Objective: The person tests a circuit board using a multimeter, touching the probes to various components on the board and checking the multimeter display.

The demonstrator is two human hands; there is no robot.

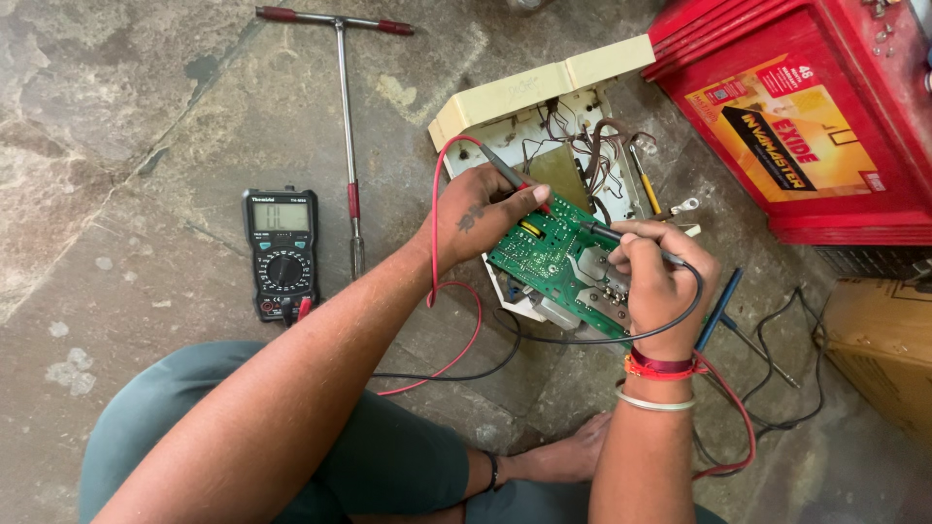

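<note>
Pinching the red probe (512, 177) between thumb and fingers, the left hand (476, 218) sets its tip at the upper edge of the green board (553, 257). The right hand (655, 281) is closed on the black probe (604, 233), its tip resting near the board's middle. The board lies tilted over the open cream case (544, 97), wires behind it. Both leads trail back across the stone floor (146, 116) to the meter (282, 254), which lies well apart to the left; its reading is too small to tell. This looks like a test between two points; next, both tips likely need holding steady while the display is checked. A T-wrench (346, 116) lies beside the meter, a red battery (806, 126) at upper right.
</note>
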